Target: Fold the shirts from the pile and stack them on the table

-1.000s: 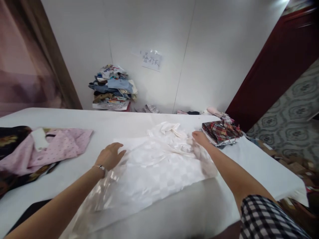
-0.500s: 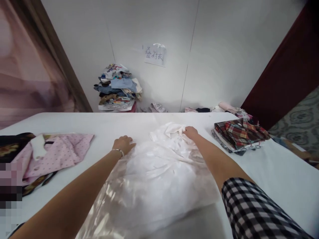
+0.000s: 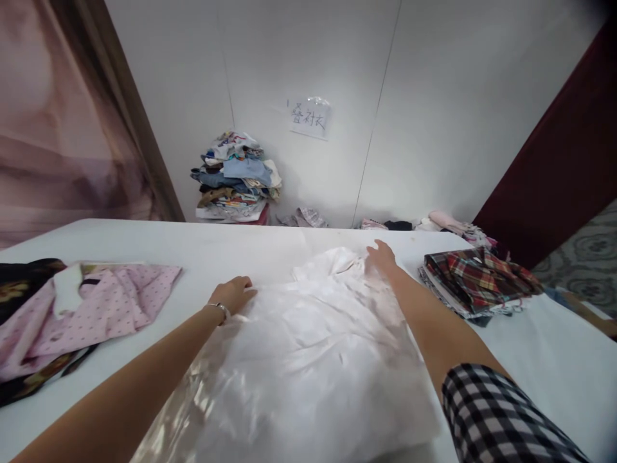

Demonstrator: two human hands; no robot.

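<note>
White shirt (image 3: 308,334) lies in clear plastic on the table (image 3: 144,247); left hand (image 3: 232,294) and right hand (image 3: 382,256) press flat, fingers spread.

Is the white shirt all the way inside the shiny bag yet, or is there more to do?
Mostly in. The white shirt lies under the clear plastic bag, but its collar end pokes out at the far side. The left hand rests on the bag's left edge and the right hand lies flat by the collar. The pink shirt lies unbagged; the plaid pile is folded.
</note>
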